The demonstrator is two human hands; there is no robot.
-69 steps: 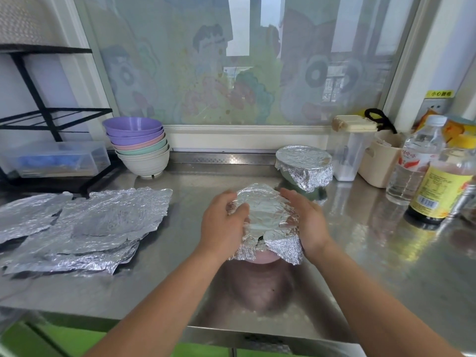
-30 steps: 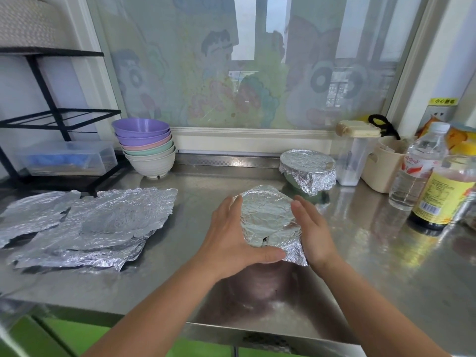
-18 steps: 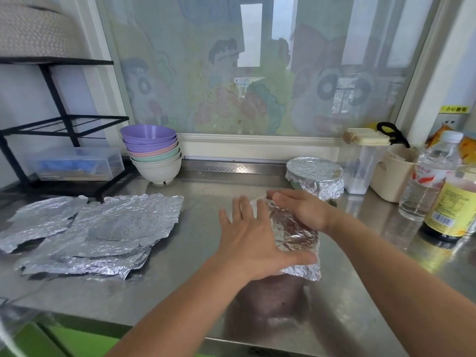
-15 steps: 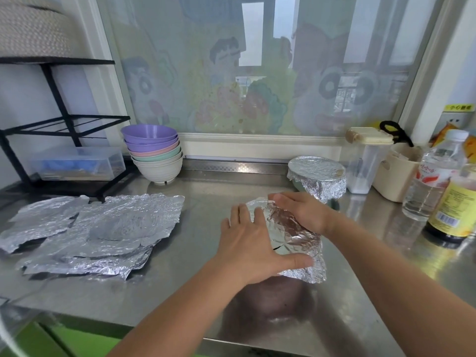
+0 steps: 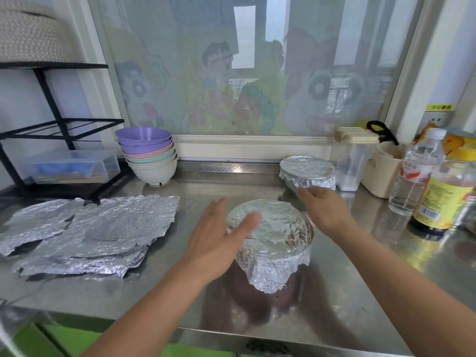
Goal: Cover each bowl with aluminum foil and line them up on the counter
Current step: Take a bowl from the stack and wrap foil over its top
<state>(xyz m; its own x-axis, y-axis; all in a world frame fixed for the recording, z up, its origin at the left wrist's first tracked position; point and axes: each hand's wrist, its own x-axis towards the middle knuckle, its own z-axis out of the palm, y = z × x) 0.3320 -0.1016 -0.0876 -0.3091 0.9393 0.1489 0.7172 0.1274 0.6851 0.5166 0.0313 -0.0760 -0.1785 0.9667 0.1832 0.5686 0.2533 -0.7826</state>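
Flanking the near foil-covered bowl [image 5: 273, 240] in the middle of the counter [image 5: 347, 292], both hands sit loose and hold nothing. The left hand [image 5: 213, 243] is at the bowl's 9 o'clock, its fingers [image 5: 215, 215] straight and close together, thumb splayed across the foil top. It is blurred, so I cannot tell whether the thumb actually touches. The right hand [image 5: 324, 212] is at 1 o'clock, fingers relaxed and slightly apart, just off the far rim. The foil is moulded tight over the rim with a skirt hanging at 6 o'clock, so this wrap looks finished to me. A second covered bowl [image 5: 307, 172] stands at 1 o'clock by the window sill, and that reads as the start of the line; the near bowl likely belongs beside it. At 10 o'clock a stack of bare bowls [image 5: 148, 155] waits, at least 5 by the coloured rims. At 9 o'clock the loose foil sheets [image 5: 103, 228] lie flat within easy reach of the left hand, handy for the next cover.
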